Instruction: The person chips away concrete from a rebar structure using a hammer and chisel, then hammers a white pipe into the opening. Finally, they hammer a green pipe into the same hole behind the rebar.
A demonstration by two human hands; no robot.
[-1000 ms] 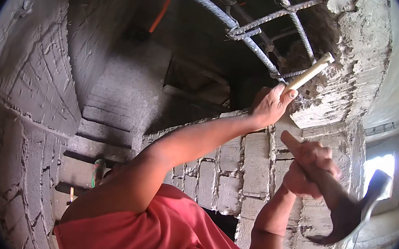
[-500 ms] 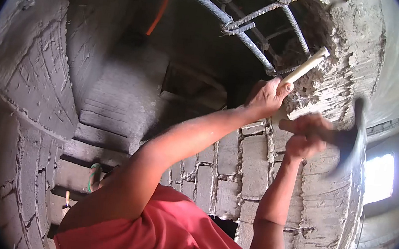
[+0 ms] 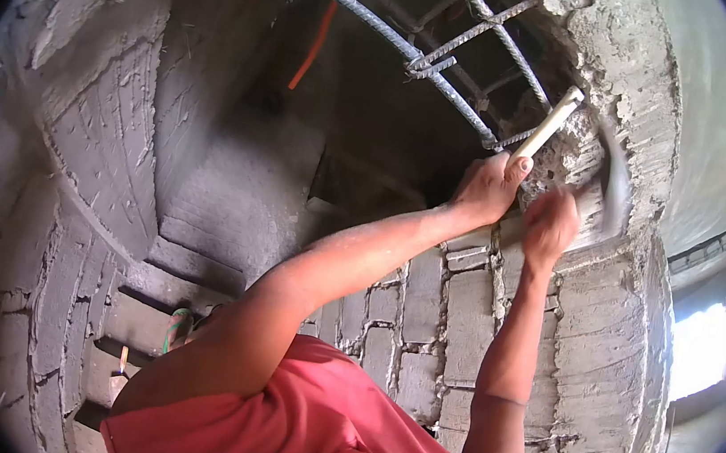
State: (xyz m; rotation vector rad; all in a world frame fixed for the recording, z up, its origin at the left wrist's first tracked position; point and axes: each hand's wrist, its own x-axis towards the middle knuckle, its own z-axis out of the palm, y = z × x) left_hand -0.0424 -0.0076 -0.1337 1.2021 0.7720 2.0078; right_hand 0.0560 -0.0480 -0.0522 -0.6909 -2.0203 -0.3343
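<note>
My left hand [image 3: 491, 186] is wrapped around a pale, straight rod [image 3: 550, 125], the thumb lying along it. The rod slants up to the right, and its far end overlaps the broken concrete edge [image 3: 583, 144]. My right hand [image 3: 552, 221] is closed on a hammer [image 3: 616, 186], just below and right of my left hand. The hammer's head is smeared by motion, close to the rod's far end, and its handle is mostly hidden by my fingers.
Bare steel rebar [image 3: 450, 93] crosses the dark opening above my left hand. A block wall [image 3: 406, 321] stands behind my arms. An orange strip [image 3: 315, 42] hangs in the opening. At lower left, a trowel-like tool [image 3: 121, 369] lies on the steps [image 3: 137, 319]. A bright window [image 3: 700, 352] is at right.
The hammer has swung up and left, nearer the rod's far end, with my right hand turning. My left hand keeps hold of the rod. The view has shifted slightly.
</note>
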